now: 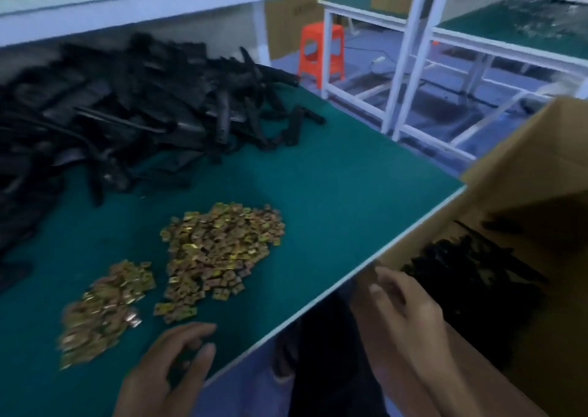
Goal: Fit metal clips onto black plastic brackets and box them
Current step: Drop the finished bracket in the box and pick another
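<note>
A large heap of black plastic brackets (pixel 121 105) covers the far left of the green table (pixel 334 175). Two piles of gold metal clips lie nearer: a big pile (pixel 219 248) and a smaller pile (pixel 101 311) to its left. My left hand (pixel 168 365) hovers over the table's front edge beside the small pile, fingers apart, nothing seen in it. My right hand (pixel 404 315) is past the table's edge at the near rim of the cardboard box (pixel 521 175), fingers spread, empty. Black brackets (pixel 471 267) lie inside the box.
An orange plastic stool (pixel 321 54) stands on the floor beyond the table. White-framed workbenches (pixel 410 76) with green tops fill the back right. A white shelf (pixel 127 6) runs above the bracket heap. My dark-trousered legs (pixel 324 362) show between table and box.
</note>
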Motion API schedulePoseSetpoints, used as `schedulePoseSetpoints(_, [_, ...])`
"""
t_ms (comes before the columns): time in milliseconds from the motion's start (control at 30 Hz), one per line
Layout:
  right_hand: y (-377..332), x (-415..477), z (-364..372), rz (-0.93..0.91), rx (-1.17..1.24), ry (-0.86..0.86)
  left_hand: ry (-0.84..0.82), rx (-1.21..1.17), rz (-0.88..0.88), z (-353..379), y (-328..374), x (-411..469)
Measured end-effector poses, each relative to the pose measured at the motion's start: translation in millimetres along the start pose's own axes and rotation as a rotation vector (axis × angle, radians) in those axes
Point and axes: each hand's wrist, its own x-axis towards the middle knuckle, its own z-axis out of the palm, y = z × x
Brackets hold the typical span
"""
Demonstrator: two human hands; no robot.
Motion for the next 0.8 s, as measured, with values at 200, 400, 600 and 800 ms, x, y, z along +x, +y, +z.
schedulePoseSetpoints(200, [-102, -13, 72, -0.387, 0.076, -0.180, 0.202, -0.054, -0.045, -59, -38, 7])
schedulePoseSetpoints(400, [-138, -23, 129, -0.531, 0.119, -0.285, 0.394, 0.054, -0.083, -107, -72, 14])
schedulePoseSetpoints(600, [-136, -24, 147, -0.574, -0.025, -0.256, 0.580, 0.545, -0.268, -173, -120, 81])
schedulePoseSetpoints(800, [-134, -28, 157, -0.491, -0.091, -0.219, 0.448, 0.945, -0.482, -217, -146, 131])
